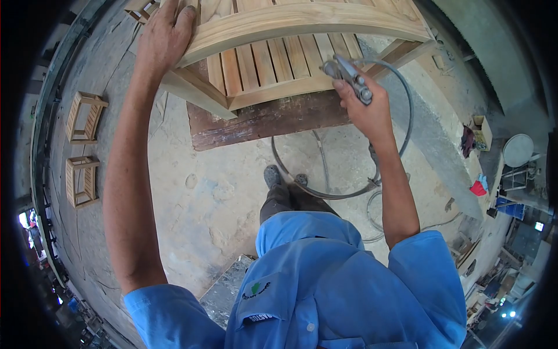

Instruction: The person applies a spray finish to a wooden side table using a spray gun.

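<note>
A slatted wooden piece of furniture (308,22) stands at the top of the view, on a worn brown board (261,122). My left hand (165,38) rests on its left corner, the fingers closed over the wood, their tips partly cut off by the frame edge. In my right hand (369,107) is a metal spray gun (349,75), held beside the lower slats and pointing up and left. A grey hose (410,104) runs from the gun and loops down to the floor.
Two small wooden frames (86,118) (82,181) stand on the floor at the left. Hose coils (331,196) lie near my feet. At the right are a round-topped stool (518,150), a red cloth (478,187) and a blue crate (510,207). A dark slab (226,291) is below.
</note>
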Motion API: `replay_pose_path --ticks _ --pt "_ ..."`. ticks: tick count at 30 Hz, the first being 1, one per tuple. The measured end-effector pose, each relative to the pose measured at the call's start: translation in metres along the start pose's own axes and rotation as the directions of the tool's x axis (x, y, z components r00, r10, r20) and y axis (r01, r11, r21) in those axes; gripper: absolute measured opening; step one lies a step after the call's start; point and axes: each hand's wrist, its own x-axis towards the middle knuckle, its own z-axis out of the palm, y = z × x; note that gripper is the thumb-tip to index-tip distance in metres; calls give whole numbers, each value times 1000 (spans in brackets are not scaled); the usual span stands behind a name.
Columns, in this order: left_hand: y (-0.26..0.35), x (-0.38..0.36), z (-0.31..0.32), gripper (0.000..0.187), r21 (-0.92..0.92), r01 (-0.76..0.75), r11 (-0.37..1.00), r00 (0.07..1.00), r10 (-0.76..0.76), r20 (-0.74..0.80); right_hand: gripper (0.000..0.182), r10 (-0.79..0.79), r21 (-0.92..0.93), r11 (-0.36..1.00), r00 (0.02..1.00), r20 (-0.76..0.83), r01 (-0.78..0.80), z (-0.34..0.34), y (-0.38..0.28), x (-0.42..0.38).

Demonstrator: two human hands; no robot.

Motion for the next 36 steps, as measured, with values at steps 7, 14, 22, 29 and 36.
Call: replay_pose_path --ticks 7,14,22,29,36 --pt "-42 14 16 60 32 -185 982 981 187 -58 50 7 -47 999 1000 -13 -7 -21 1 -16" --pt "-42 12 16 58 39 -186 982 980 188 -57 54 54 -106 992 986 -157 -72 -7 11 0" --pt "-54 18 18 47 35 -177 984 984 177 -2 61 -109 -360 933 940 -322 -15 23 44 43" --pt "29 -16 -11 56 4 15 1000 1000 -15 15 26 -111 -320 947 918 -381 -18 48 36 82" --pt "19 20 -52 54 -740 610 282 779 -381 497 31 -139 -80 989 976 -169 127 78 21 75"
